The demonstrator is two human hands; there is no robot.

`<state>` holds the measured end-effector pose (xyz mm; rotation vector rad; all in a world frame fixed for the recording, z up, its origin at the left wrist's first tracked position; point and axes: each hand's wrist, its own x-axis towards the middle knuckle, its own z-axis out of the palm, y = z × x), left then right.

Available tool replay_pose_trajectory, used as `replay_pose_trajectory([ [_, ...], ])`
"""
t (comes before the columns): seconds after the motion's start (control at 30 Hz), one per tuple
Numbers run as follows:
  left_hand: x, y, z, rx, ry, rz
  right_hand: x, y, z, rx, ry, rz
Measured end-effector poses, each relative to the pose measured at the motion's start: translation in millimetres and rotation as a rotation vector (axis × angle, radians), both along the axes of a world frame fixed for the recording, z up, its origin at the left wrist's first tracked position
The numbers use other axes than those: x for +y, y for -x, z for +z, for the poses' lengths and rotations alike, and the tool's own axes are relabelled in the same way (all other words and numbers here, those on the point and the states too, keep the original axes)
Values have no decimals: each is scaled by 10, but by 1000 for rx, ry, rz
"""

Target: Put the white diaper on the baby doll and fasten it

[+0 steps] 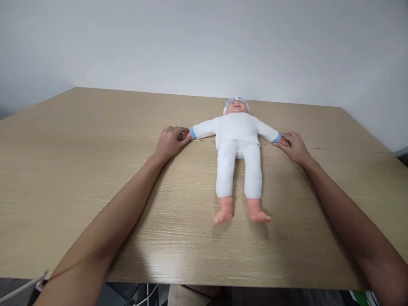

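A baby doll (238,127) lies on its back on the wooden table, head toward the wall and bare feet toward me. It wears a white top and trousers with blue cuffs, and a white cap (230,103) with blue lettering. Both its arms are stretched out sideways. My left hand (170,142) is closed around the doll's hand on the left side, fingers curled at the blue cuff. On the other side, my right hand (295,146) pinches the doll's other hand just past its cuff. The doll's fingers are partly hidden by mine.
The light wooden table (79,170) reaches back to a plain pale wall (204,46). A thin seam crosses the tabletop beneath the doll. Below the front edge are white cables (24,291) and dark objects I cannot make out.
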<state>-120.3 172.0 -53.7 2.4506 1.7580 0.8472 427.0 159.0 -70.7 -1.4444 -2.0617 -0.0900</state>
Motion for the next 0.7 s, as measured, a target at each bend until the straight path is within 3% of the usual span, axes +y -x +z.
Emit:
replay_pose_trajectory([
  [0.27,-162,-26,-170,-14,-21,39,-33,4,-64,17,89,-8],
  [0.5,-468,-86,-191,-8,39,43,-233,75,-164,35,19,-74],
  [0.7,-533,-102,-200,-12,72,75,-387,158,-169,75,-40,-156],
])
